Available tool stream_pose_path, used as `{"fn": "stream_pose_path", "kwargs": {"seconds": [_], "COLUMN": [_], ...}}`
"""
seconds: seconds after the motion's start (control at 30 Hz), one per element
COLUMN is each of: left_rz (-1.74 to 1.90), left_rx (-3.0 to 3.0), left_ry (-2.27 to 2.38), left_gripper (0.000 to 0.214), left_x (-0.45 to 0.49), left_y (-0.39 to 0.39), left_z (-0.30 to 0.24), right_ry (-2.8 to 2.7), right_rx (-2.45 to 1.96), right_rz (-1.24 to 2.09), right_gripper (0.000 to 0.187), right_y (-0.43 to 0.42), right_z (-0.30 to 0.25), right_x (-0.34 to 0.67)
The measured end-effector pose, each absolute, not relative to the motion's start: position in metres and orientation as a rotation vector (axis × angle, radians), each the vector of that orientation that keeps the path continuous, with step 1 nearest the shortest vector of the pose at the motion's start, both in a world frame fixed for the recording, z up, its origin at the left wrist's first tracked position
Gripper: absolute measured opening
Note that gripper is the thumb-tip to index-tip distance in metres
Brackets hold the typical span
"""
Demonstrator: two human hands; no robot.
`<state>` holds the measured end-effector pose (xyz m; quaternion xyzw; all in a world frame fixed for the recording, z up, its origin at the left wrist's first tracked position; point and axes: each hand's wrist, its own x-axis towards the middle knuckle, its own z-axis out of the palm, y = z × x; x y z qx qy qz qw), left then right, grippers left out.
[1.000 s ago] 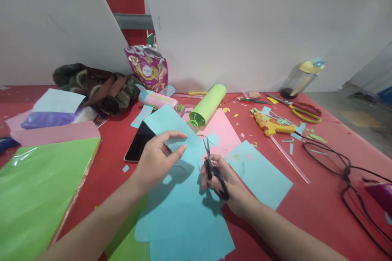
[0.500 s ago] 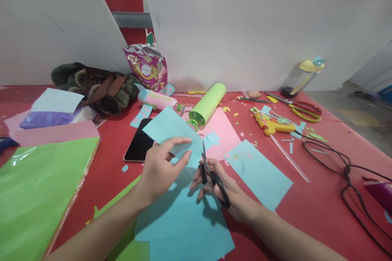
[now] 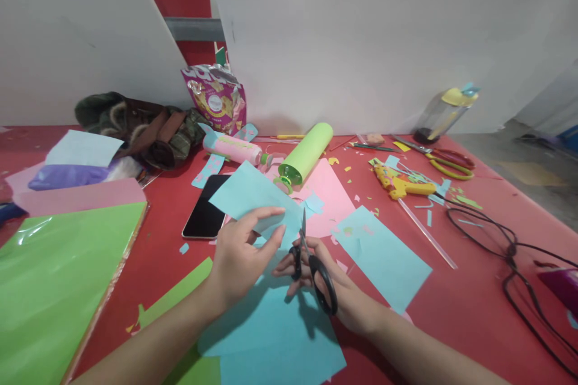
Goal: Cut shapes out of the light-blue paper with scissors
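My left hand (image 3: pixel 246 246) grips a blue sheet of paper (image 3: pixel 250 192), raised above the table and tilted. In my right hand (image 3: pixel 332 277) is a pair of black-handled scissors (image 3: pixel 304 240), blades pointing up at the right edge of that paper. Whether the blades have paper between them is hard to see. Beneath both hands lie larger blue sheets (image 3: pixel 275 337), partly over green paper (image 3: pixel 189 289). Just beyond the held sheet are a green paper roll (image 3: pixel 307 155) and a pink sheet (image 3: pixel 332 192). A phone (image 3: pixel 203 210) lies left of the held sheet, partly covered by it.
At right are a yellow glue gun (image 3: pixel 401 183) with a looping black cable (image 3: pixel 508 252), another blue sheet (image 3: pixel 383 258), pliers (image 3: pixel 447 162) and a bottle (image 3: pixel 445 114). A green paper pack (image 3: pixel 58 277), a camouflage bag (image 3: pixel 149 132) and a snack bag (image 3: pixel 217 99) occupy the left.
The scissors and my right hand have shifted slightly, with the blades turned more upright and closer together. The held blue paper has dipped slightly; my left hand stays nearly in place.
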<state>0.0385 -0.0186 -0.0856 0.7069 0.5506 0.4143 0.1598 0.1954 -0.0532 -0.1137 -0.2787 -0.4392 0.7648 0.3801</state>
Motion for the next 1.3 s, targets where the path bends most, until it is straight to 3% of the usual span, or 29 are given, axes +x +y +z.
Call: {"fn": "stream_pose_path", "kwargs": {"seconds": [0.73,1.3], "left_rz": [1.284,1.272], "left_rx": [2.095,2.110], "left_ry": [1.571,1.572], "left_gripper": [0.013,0.012], "left_x": [0.0407,0.0421], "left_y": [-0.0223,-0.0225], "left_z": [-0.0901,-0.0884], "right_ry": [-1.204,-1.248], "right_rx": [-0.677,-0.777], "right_rz": [1.915,1.873], "right_gripper": [0.043,0.051], "right_y": [-0.0518,-0.0526], "right_z": [-0.1164,-0.1148], "right_x": [0.1929,0.1932]}}
